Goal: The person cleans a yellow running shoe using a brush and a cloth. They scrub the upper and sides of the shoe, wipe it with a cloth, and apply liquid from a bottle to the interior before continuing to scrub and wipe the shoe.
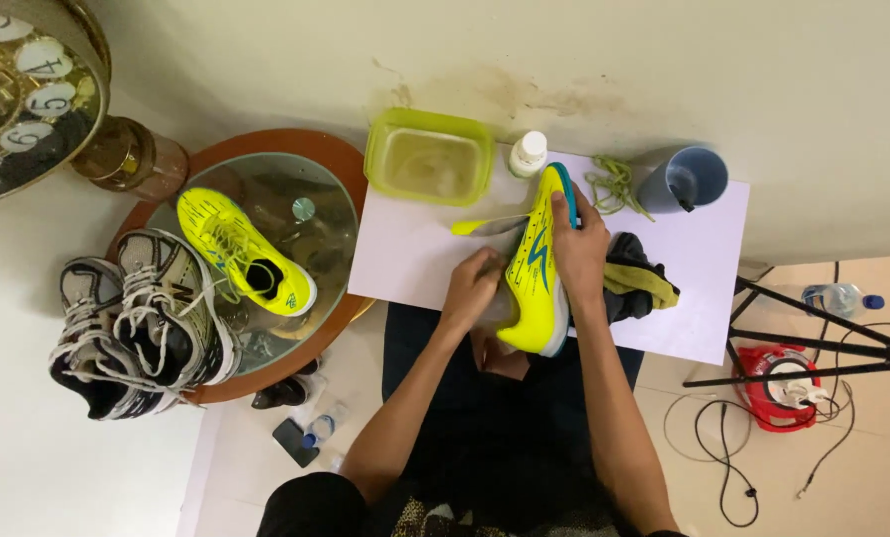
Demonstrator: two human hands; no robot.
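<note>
Neon-yellow sports shoe with blue trim (536,268) lies on its side on the white sheet surface (704,268), right hand (578,244) clamped over it, left hand (472,288) pinching a yellow brush (487,226): scrubbing, seemingly. Next calls for steady pressure. Behind the shoe: green plastic tub (429,156), white-capped bottle (528,153), blue cup (686,180).

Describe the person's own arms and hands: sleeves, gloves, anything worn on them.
Both arms are bare from above the elbow down. The left hand and right hand wear no gloves; no watch, ring or band shows. Dark short sleeves begin near the shoulders, at the bottom edge of the view.
</note>
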